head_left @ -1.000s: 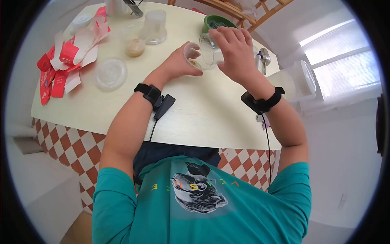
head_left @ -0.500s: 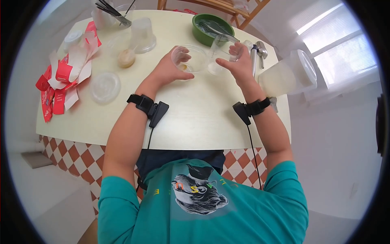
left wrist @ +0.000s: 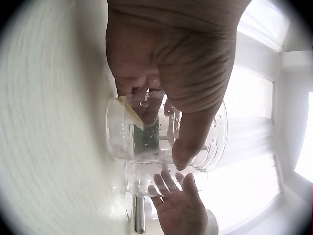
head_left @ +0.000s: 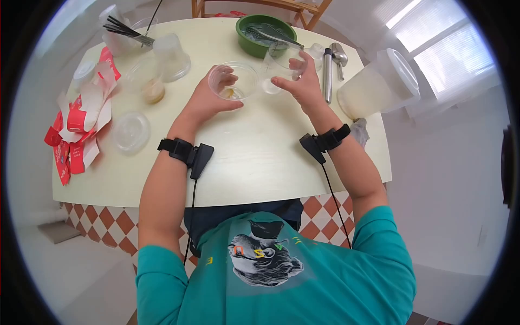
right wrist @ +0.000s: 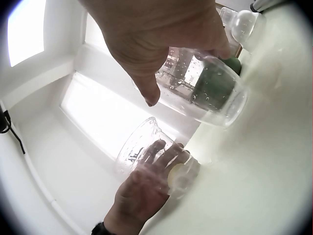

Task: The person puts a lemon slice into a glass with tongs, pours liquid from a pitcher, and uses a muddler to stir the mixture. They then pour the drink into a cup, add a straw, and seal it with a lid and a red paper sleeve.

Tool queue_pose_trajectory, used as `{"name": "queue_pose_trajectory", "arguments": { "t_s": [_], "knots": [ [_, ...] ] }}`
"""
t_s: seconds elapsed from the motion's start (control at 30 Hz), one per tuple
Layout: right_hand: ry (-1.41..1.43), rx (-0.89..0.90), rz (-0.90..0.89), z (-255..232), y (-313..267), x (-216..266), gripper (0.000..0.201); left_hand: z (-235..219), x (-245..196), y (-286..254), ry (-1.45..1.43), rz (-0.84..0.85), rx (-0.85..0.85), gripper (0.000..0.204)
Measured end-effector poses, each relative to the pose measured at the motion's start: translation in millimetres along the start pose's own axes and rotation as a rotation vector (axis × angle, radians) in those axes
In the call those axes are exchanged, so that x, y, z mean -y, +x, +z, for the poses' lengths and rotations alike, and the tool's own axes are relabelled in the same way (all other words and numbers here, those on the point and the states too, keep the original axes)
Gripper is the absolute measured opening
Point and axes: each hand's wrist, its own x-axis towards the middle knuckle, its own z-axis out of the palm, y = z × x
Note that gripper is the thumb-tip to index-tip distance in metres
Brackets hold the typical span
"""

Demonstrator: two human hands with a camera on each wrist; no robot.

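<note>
Pale tabletop (head_left: pixel 260 168) spreads before the person, a lidded translucent container (head_left: pixel 371 89) by its right edge and a green basin (head_left: pixel 250 46) beyond the hands. Between the hands are two clear cups, side by side. Droplets cling to them, so a gentle, even squeeze should prevent slipping or buckling. Both forearms reach forward, palms facing inward: the left hand (head_left: pixel 203 97) curls round the left cup (head_left: pixel 242 80), the right hand (head_left: pixel 307 89) round the right cup (head_left: pixel 279 67). Something yellowish (head_left: pixel 231 93) sits low in the former.

Bright window (head_left: pixel 441 59) (and checkered floor (head_left: pixel 111 219))
</note>
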Motion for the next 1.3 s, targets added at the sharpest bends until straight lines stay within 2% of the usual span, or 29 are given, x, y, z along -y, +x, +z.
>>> {"name": "queue_pose_trajectory", "arguments": {
  "t_s": [0.23, 0.3, 0.33, 0.4, 0.43, 0.53, 0.57, 0.63, 0.77, 0.87, 0.97, 1.03, 1.07, 1.13, 1.3],
  "knots": [
    [-0.111, -0.081, -0.074, -34.7, -14.3, 6.3, 0.101, -0.4, 2.7, -0.1, -0.051, -0.003, -0.001, 0.081],
    [-0.101, -0.156, -0.046, -52.6, -14.2, 3.2, 0.084, -1.2, 2.1, -0.2, -0.04, -0.002, 0.002, 0.081],
    [-0.103, -0.157, -0.046, -61.3, -12.1, -0.7, 0.084, -1.2, 2.0, 0.0, -0.026, 0.001, 0.003, 0.081],
    [-0.11, -0.21, -0.025, -76.1, -2.7, -10.7, 0.071, -0.5, 2.0, 0.2, -0.03, 0.003, -0.002, 0.081],
    [-0.205, -0.23, -0.039, -80.9, 2.8, -11.8, 0.066, -0.2, 2.0, 0.1, -0.032, 0.002, -0.007, 0.081],
    [-0.332, -0.238, -0.037, -91.0, 27.6, -28.2, 0.073, -1.0, 4.2, 0.5, -0.03, 0.002, -0.001, 0.081],
    [-0.331, -0.238, -0.038, -90.8, 37.0, -29.4, 0.073, -1.0, 3.3, 0.1, -0.029, 0.003, -0.002, 0.081],
    [-0.533, -0.185, -0.03, -89.3, 56.2, -31.7, 0.078, -0.8, 1.6, -1.0, -0.054, -0.008, 0.007, 0.081],
    [-0.653, -0.173, -0.003, -79.3, 91.2, -35.6, 0.082, -1.0, 1.5, -0.4, -0.035, -0.008, 0.003, 0.081],
    [-0.808, -0.086, 0.046, -74.9, 107.3, -30.3, 0.082, -1.4, 1.3, -0.3, -0.031, 0.012, 0.007, 0.082],
    [-0.924, -0.032, 0.123, -72.8, 113.4, -27.2, 0.079, -1.2, -1.9, -1.8, -0.029, -0.008, 0.015, 0.083],
    [-0.947, -0.079, 0.163, -71.3, 112.9, -24.6, 0.066, -0.7, -2.4, -2.3, -0.04, -0.006, 0.016, 0.083],
    [-0.95, -0.077, 0.16, -70.9, 112.5, -21.5, 0.066, -0.9, -2.7, -2.3, -0.043, -0.005, 0.013, 0.083],
    [-1.016, -0.013, 0.223, -71.8, 109.6, -15.4, 0.054, -0.8, -3.3, -2.2, -0.042, -0.02, 0.015, 0.083],
    [-1.078, 0.005, 0.215, -72.3, 101.5, -9.0, 0.048, -0.6, 0.8, -0.7, -0.07, -0.014, 0.014, 0.083]
  ]
}}
